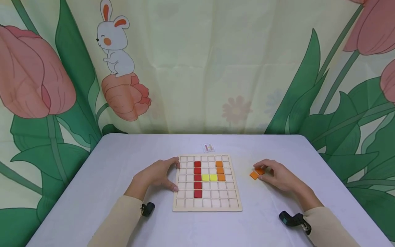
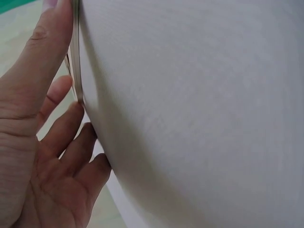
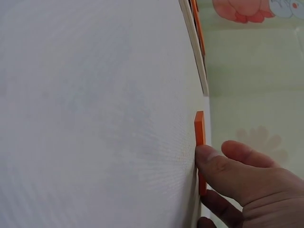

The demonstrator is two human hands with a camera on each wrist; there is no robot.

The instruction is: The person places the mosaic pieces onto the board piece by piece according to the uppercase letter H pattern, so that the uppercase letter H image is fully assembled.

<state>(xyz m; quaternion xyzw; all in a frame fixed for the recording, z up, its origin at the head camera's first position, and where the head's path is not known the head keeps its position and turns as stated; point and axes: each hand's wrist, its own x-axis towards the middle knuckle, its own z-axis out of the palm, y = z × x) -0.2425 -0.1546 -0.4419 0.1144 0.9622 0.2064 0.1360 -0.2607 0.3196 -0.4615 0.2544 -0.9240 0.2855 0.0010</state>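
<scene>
A pale wooden grid board (image 1: 207, 205) lies on the table. In it, red square tiles (image 1: 198, 177) form a column, two yellow tiles (image 1: 209, 177) sit side by side, and three orange tiles (image 1: 220, 170) stand in a column at the right. My left hand (image 1: 157, 174) rests at the board's left edge, thumb and fingers spread and touching it; the left wrist view shows the fingertips along that edge. Right of the board, my right hand (image 1: 279, 175) pinches an orange tile (image 1: 260, 170). Beside it lies another orange tile (image 1: 254, 175), close to the thumb.
A small card (image 1: 208, 148) printed with a coloured grid lies behind the board. White cloth covers the table (image 1: 148, 145). A curtain with tulips and a rabbit (image 1: 115, 48) hangs behind its far edge.
</scene>
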